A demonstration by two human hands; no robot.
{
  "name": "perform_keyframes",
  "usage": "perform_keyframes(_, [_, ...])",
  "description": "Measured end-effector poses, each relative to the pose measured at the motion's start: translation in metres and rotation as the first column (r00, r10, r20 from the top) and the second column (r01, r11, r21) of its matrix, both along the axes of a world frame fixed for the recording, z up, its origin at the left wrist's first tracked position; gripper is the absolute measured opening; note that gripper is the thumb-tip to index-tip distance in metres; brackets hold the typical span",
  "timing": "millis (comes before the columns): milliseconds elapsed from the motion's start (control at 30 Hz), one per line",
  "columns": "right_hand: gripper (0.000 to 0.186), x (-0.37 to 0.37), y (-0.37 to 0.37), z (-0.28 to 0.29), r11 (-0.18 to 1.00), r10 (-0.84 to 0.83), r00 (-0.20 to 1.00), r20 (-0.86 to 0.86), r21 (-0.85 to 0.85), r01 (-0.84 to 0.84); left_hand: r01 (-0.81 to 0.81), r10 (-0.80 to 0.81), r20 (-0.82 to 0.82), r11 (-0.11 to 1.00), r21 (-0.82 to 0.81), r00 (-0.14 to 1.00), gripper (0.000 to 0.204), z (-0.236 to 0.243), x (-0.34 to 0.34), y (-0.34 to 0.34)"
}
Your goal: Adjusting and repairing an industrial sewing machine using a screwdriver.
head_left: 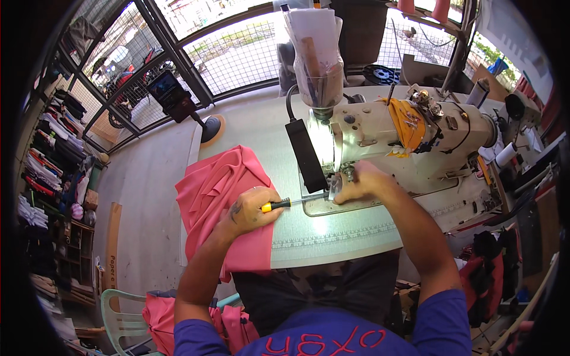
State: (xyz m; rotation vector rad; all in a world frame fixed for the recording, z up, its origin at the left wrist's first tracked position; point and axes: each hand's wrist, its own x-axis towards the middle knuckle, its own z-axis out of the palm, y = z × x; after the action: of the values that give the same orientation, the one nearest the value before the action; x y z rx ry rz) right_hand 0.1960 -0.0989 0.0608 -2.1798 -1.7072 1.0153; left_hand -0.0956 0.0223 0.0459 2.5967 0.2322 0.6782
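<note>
Nearest me, a green chair (116, 323) with pink garments (159, 314) heaped on it, beside the seated person.

At the table (249, 127): left hand (255, 207) clenched round the yellow-and-black handle of a screwdriver (276, 205), its shaft pointing right, tip at the sewing machine's needle end. Forearm lies over pink cloth (222, 184), which is bunched on the table's left part and hangs over the front edge.

Right hand (359, 183) reaches in from the other side, fingers at the small metal parts (335, 188) below the machine head. Whether it grips one or just steadies it, I cannot tell; the fingers cover the spot.

Progress, as I judge it: adjustment under way, tool in place, both hands engaged. Whether any screw is loose or tight is hidden. No pink cloth lies under the needle; sewing on it looks not in hand. Finishing at the needle end and putting the screwdriver down both remain.

Behind the hands, a black bar (306, 155) slants beside the lit needle area; the machine (368, 130) stretches right, yellow rag (409, 127) tied round its arm. Farther off, a phone (169, 95) on a stand; beyond the mesh, a motorcycle (122, 80).
</note>
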Motion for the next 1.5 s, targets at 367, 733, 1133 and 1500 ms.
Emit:
perform_keyframes(367, [0.050, -0.020, -0.050, -0.031, 0.899, -0.121, 0.992, -0.036, 0.419, 0.125, -0.304, 0.322, 0.104, 0.940, -0.158, 0.941, 0.022, -0.021, -0.026, -0.051])
perform_keyframes(733, [0.037, -0.028, -0.154, -0.037, 0.773, -0.332, 0.687, -0.647, 0.231, 0.591, -0.383, 0.408, 0.046, 0.886, -0.262, 0.912, 0.022, -0.037, -0.012, -0.104])
perform_keyframes(1133, [0.028, -0.088, -0.242, -0.057, 0.694, -0.389, 0.257, -0.885, -0.098, 0.713, -0.333, 0.334, 0.055, 0.942, -0.029, 0.941, 0.037, -0.032, 0.001, -0.104])
perform_keyframes(1500, [0.024, -0.122, -0.187, -0.058, 0.789, -0.318, 0.378, -0.870, -0.022, 0.614, -0.340, 0.329, 0.112, 0.936, 0.090, 0.937, 0.052, -0.036, -0.026, -0.146])
